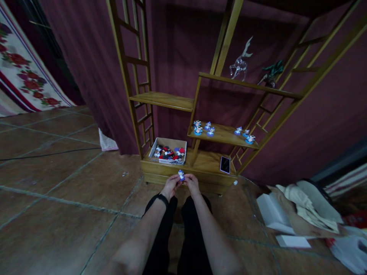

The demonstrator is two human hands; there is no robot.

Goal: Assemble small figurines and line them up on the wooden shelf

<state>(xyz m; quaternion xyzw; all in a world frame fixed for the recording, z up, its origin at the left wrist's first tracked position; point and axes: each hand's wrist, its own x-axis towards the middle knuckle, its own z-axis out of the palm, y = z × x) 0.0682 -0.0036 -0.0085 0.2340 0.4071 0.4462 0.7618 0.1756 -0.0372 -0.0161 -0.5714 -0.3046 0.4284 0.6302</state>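
A small purple-and-white figurine [181, 175] is held upright between my two hands, in front of the wooden shelf unit. The fingers of my left hand [172, 184] pinch it from the left, and a dark band circles that wrist. My right hand [191, 181] closes on its right side. Just beyond the hands, an open cardboard box [184, 157] holds a jumble of red, black, white and purple figurines. Similar figurines stand on the raised middle shelf [222, 134]: a blue-based figurine [197, 130] and others at its left, and another figurine [250, 139] with two more at its right.
A tablet or phone [225, 164] lies on the lower shelf. Above stand a clear glass deer [239, 65] and a dark green ornament [272, 73]. White boxes [273, 212] and cloth [304, 206] lie on the floor at right. A cable [51, 154] crosses the floor at left.
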